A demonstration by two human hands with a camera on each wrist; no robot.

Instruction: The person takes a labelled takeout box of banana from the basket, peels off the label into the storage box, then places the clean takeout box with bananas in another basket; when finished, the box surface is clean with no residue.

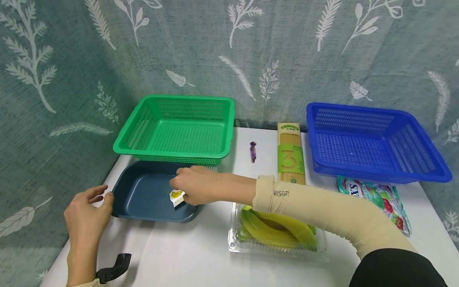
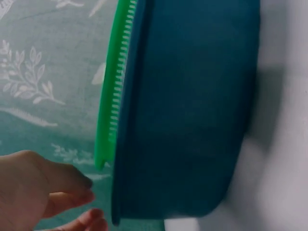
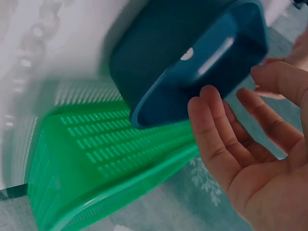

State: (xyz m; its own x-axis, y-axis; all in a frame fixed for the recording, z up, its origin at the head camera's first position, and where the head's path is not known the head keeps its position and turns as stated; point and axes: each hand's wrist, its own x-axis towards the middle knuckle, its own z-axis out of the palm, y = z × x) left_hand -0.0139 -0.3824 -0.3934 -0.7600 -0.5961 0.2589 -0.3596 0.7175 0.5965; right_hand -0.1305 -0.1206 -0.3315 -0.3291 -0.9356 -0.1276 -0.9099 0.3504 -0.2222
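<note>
A dark blue tub [image 1: 143, 199] stands at the left of the table. Over its right end is my right hand [image 1: 197, 185], palm down, with loosely bent fingers and nothing between them in the right wrist view. Just below that hand, a small white piece with a yellow banana picture [image 1: 176, 196] shows at the tub's right inner side, partly covered by the hand. My left hand [image 1: 87, 211] is at the tub's left end, fingers loosely bent and thumb tip close to the rim; the left wrist view shows its fingers [image 2: 86, 219] beside the rim.
A green basket [image 1: 190, 137] stands behind the tub. A blue basket [image 1: 358, 139] is at the back right, with a colourful bag [image 1: 380, 203] before it. Between the baskets lie a purple-wrapped candy [image 1: 253, 152] and a noodle pack [image 1: 291, 153]. My right forearm passes over a clear box with bananas [image 1: 269, 231].
</note>
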